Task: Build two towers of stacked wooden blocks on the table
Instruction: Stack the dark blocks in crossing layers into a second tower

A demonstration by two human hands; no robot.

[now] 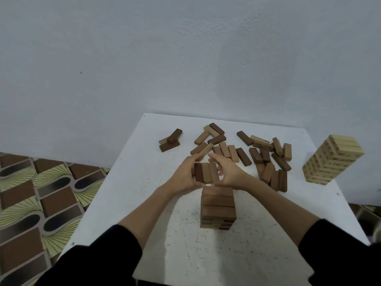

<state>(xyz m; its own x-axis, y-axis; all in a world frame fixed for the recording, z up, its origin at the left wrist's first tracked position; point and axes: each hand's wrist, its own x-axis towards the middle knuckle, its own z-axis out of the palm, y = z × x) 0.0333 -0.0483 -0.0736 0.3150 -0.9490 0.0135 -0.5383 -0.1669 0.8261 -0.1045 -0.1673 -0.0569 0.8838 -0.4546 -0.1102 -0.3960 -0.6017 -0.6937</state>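
We hold a row of three blocks [206, 172] pressed between our left hand [184, 174] and right hand [230, 174], just beyond the short brown tower [218, 207] on the white table [144, 182], with loose blocks [266, 157] scattered behind and a pale tower [332, 162] at the far right.

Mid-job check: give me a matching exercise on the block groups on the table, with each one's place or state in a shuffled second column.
Column one:
1. pale tower
2. brown tower
3. row of three blocks
4. loose pile

Column two:
A. held between left hand and right hand
B. stands at the table's right edge
C. scattered toward the far side
D. stands nearest the person, centre

Pairs: 1-B, 2-D, 3-A, 4-C
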